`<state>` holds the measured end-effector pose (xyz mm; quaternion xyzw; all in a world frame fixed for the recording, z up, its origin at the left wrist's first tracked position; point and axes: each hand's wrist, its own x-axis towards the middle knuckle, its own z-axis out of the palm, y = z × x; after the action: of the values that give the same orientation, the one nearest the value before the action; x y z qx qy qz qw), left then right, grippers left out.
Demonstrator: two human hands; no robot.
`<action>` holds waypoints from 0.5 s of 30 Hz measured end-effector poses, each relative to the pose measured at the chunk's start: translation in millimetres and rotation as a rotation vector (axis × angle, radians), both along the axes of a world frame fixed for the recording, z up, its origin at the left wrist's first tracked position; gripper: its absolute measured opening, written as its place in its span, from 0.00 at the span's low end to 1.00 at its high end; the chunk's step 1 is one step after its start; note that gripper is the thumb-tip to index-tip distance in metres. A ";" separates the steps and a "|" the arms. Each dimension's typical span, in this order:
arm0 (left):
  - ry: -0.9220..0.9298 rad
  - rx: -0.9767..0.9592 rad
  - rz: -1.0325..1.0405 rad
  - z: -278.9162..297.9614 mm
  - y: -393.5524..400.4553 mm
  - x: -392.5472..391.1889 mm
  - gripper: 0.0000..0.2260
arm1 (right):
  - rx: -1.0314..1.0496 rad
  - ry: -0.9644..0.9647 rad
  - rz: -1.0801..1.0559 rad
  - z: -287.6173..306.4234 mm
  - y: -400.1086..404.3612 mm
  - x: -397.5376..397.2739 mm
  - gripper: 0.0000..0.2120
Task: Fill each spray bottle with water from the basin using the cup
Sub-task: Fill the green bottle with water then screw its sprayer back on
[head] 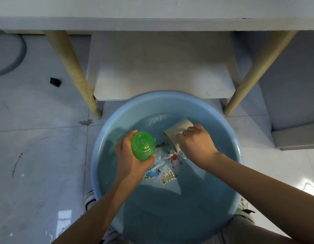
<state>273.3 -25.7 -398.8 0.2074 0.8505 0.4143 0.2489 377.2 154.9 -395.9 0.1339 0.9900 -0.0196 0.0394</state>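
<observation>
Both hands are working over the blue basin [99, 173]. The left hand [129, 155] is wrapping its fingers round the green spray bottle [143, 146], holding it upright with its open neck facing up above the water, likely ready to take a pour. The right hand [195, 143] is gripping the beige cup [175, 132], tipping it sideways with its mouth dipping toward the water, apparently scooping. Beyond the basin's far rim, a white step [161, 67] is sitting between two wooden legs [73, 73]
</observation>
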 end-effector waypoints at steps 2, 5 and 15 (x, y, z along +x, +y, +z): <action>-0.014 0.003 0.008 1.2 -0.7 0.1 0.40 | -0.036 -0.016 0.029 -6.6 -2.0 0.2 0.17; -0.019 0.013 0.011 2.6 -0.7 0.1 0.39 | -0.121 0.085 0.080 -11.2 -2.8 -0.9 0.15; 0.008 -0.009 0.072 7.8 -0.1 -1.4 0.39 | -0.937 0.253 -0.706 6.1 13.3 5.0 0.18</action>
<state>271.9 -25.9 -391.0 0.1772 0.8604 0.4181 0.2314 382.2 168.2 -389.8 0.4198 0.7686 -0.4815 -0.0329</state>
